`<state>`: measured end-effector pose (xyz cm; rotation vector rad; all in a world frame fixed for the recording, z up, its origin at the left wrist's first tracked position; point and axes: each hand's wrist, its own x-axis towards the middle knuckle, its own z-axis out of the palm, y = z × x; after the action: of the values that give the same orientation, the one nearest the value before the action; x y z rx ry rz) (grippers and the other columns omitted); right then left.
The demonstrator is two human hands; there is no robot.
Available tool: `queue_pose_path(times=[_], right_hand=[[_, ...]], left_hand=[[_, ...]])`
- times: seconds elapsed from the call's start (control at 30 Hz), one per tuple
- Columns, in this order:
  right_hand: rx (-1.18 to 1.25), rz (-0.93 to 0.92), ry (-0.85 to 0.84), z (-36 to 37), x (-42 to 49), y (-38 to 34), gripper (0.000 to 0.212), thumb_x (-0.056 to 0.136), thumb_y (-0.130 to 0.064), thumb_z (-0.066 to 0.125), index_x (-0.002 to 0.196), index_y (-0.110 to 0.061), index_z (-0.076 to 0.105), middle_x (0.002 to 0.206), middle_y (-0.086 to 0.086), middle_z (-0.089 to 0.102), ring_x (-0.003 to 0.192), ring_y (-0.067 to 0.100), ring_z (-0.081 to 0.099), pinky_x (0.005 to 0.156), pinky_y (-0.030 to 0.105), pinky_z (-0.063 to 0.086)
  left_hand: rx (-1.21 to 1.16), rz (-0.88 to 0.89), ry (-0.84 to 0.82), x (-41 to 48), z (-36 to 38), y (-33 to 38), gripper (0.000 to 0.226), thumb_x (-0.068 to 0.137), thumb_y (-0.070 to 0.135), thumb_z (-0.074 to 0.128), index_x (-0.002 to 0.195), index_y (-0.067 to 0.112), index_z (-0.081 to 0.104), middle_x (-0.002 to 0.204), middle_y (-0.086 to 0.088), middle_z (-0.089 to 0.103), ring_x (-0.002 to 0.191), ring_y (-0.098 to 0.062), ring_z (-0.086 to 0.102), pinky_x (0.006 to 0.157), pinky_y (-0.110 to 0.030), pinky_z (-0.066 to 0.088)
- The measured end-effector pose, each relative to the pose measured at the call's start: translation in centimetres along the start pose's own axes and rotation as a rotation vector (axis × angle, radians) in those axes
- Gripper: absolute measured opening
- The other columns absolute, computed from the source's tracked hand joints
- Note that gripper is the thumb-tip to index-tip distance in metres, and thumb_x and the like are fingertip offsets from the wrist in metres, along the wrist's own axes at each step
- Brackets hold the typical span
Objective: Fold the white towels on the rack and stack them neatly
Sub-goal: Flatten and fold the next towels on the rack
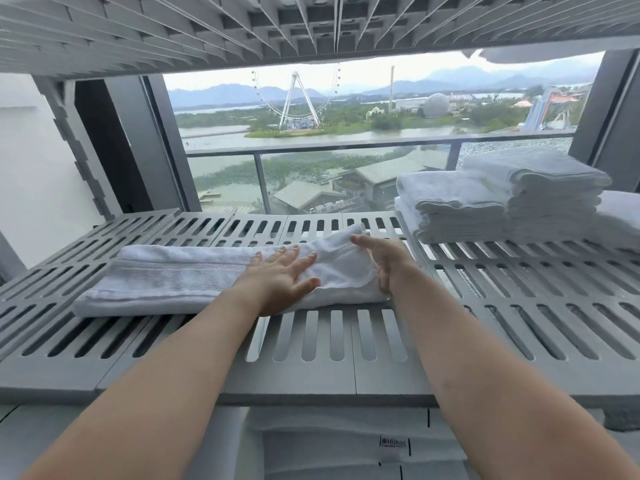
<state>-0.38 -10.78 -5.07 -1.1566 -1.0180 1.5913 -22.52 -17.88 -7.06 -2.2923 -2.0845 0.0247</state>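
Note:
A white towel [173, 278], folded into a long strip, lies across the grey slatted rack shelf [346, 341], running from the left to the middle. My left hand [280, 278] rests flat on top of its right part, fingers spread. My right hand [386, 261] is at the strip's right end, edge-on against the fold, thumb on top; I cannot tell if the fingers grip the cloth. A stack of folded white towels [485, 202] stands at the back right of the same shelf.
Another grey slatted shelf [207, 29] hangs close overhead. White linen with a label [346, 441] lies on the level below. Behind the rack is a large window [346, 150] with a balcony rail. A grey upright post [79, 147] stands at the left.

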Motion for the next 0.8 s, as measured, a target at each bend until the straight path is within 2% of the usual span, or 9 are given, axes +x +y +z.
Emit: queue_pose_path(times=[0.07,0.17,0.23,0.3,0.4,0.47,0.57,0.67,0.8], right_hand=[[0.044,0.093,-0.115,-0.1,-0.8,-0.4,0.05,0.083,-0.023,0.079,0.127,-0.004,0.063,0.123,0.022,0.067,0.109,0.039,0.067,0.102,0.052,0.05],[-0.2,0.059,-0.181,-1.1,-1.0,-1.2,0.058,0.081,-0.045,0.078,0.121,-0.005,0.068,0.12,0.021,0.069,0.108,0.036,0.067,0.104,0.049,0.048],[-0.482,-0.013,-0.076,-1.5,-1.2,-1.5,0.063,0.075,-0.054,0.08,0.112,-0.004,0.07,0.108,0.018,0.072,0.096,0.034,0.069,0.087,0.044,0.056],[-0.721,-0.089,0.01,-1.3,-1.3,-1.3,0.058,0.076,-0.056,0.079,0.103,-0.005,0.069,0.095,0.013,0.071,0.083,0.03,0.068,0.067,0.033,0.052],[-0.838,-0.161,0.057,-0.5,-1.0,-0.8,0.036,0.083,-0.041,0.076,0.095,-0.008,0.07,0.088,0.008,0.069,0.076,0.022,0.065,0.062,0.027,0.047],[-0.779,-0.181,0.069,0.3,-1.0,-0.9,0.024,0.086,-0.03,0.075,0.092,-0.007,0.071,0.088,0.008,0.07,0.071,0.019,0.064,0.06,0.025,0.046],[-0.466,-0.136,0.051,1.7,-1.4,-1.4,0.02,0.083,-0.022,0.077,0.091,-0.004,0.074,0.09,0.012,0.073,0.073,0.025,0.069,0.062,0.028,0.051],[-0.416,-0.213,0.096,2.9,-1.7,-2.1,0.019,0.08,-0.023,0.079,0.082,-0.005,0.073,0.082,0.012,0.071,0.069,0.025,0.067,0.059,0.03,0.052],[-0.426,-0.309,0.117,4.5,-2.8,-3.3,0.019,0.08,-0.03,0.077,0.073,-0.013,0.072,0.075,0.007,0.072,0.068,0.024,0.069,0.058,0.027,0.049]], left_hand=[[-0.007,0.003,0.005,0.0,0.1,-0.1,0.077,0.086,0.084,0.003,0.156,0.052,-0.005,0.17,0.007,-0.006,0.156,-0.014,-0.006,0.125,-0.053,-0.004],[-0.013,0.005,0.006,-0.1,0.0,-0.2,0.076,0.088,0.083,0.005,0.156,0.051,-0.004,0.17,0.007,-0.005,0.156,-0.015,-0.006,0.125,-0.054,-0.003],[-0.019,0.005,0.001,-0.1,-0.1,0.0,0.074,0.09,0.081,0.008,0.157,0.05,-0.002,0.17,0.006,-0.005,0.156,-0.015,-0.005,0.124,-0.055,-0.003],[-0.024,0.01,-0.005,-0.1,-0.3,0.2,0.072,0.093,0.079,0.011,0.157,0.05,0.0,0.17,0.006,-0.005,0.156,-0.017,-0.005,0.124,-0.057,-0.003],[-0.035,0.039,-0.01,-0.4,-0.4,0.4,0.069,0.094,0.077,0.012,0.157,0.051,0.001,0.17,0.004,-0.004,0.157,-0.019,-0.004,0.123,-0.06,-0.003],[-0.029,0.054,-0.007,-0.6,-0.4,0.4,0.07,0.093,0.078,0.01,0.157,0.051,0.001,0.17,0.003,-0.004,0.157,-0.019,-0.004,0.122,-0.061,-0.003],[-0.032,0.064,-0.013,-0.8,-0.7,0.5,0.072,0.095,0.076,0.01,0.159,0.046,0.001,0.17,0.003,-0.002,0.157,-0.019,-0.002,0.123,-0.06,-0.002],[-0.118,0.066,0.005,-1.3,-1.4,-0.5,0.071,0.099,0.07,0.017,0.161,0.038,0.006,0.17,0.006,0.008,0.156,-0.015,0.009,0.125,-0.05,0.01],[-0.12,-0.156,0.058,-2.8,-2.5,-5.5,0.065,0.101,0.053,0.032,0.161,0.031,0.018,0.168,0.005,0.019,0.154,-0.016,0.02,0.122,-0.046,0.019]])
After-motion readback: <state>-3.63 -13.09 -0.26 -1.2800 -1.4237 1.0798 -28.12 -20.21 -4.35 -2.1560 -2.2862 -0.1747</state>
